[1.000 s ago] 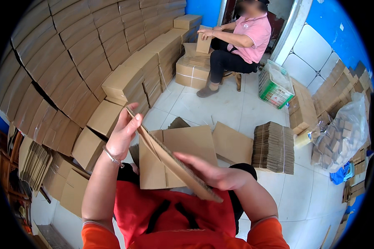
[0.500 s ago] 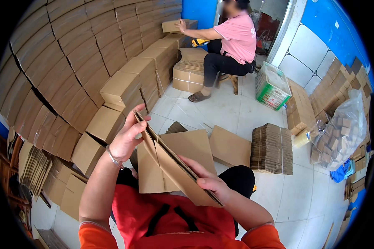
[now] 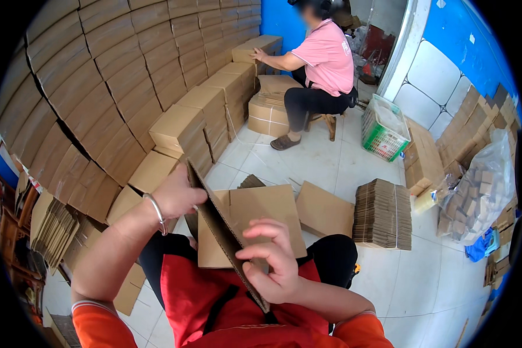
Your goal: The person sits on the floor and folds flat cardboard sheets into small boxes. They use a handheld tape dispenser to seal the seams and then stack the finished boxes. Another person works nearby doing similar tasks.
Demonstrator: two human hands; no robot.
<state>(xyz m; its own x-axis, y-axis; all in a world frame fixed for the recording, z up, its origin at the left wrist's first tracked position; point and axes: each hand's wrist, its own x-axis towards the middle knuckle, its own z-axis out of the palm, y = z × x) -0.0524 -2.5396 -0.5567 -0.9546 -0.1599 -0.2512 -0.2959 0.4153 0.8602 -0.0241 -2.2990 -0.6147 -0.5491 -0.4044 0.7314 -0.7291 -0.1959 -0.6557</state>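
A folded flat cardboard carton [image 3: 225, 236] stands on edge in front of my chest, slanting from far left to near right. My left hand [image 3: 177, 200] is closed round its far end, with a bracelet on the wrist. Beside its right face, my right hand [image 3: 272, 261] has its fingers spread; whether the fingertips touch the board I cannot tell. Beneath, another flat carton [image 3: 267, 206] lies across my knees or just past them. Beyond it on the floor are a loose flat carton [image 3: 325, 211] and a strapped bundle of flat cartons [image 3: 383, 214].
Stacked boxes [image 3: 116, 75] rise along the left wall, with a lower row of boxes [image 3: 206, 104] before them. A person in pink [image 3: 330, 58] sits on a stool at the back, one hand on a box. At right stand a green-white crate [image 3: 385, 130] and a clear bag of small blocks [image 3: 475, 185].
The carton has turned more upright and steeper. My right hand has loosened from its near end and spread its fingers. My left hand has shifted slightly down, still gripping. The view has shifted slightly.
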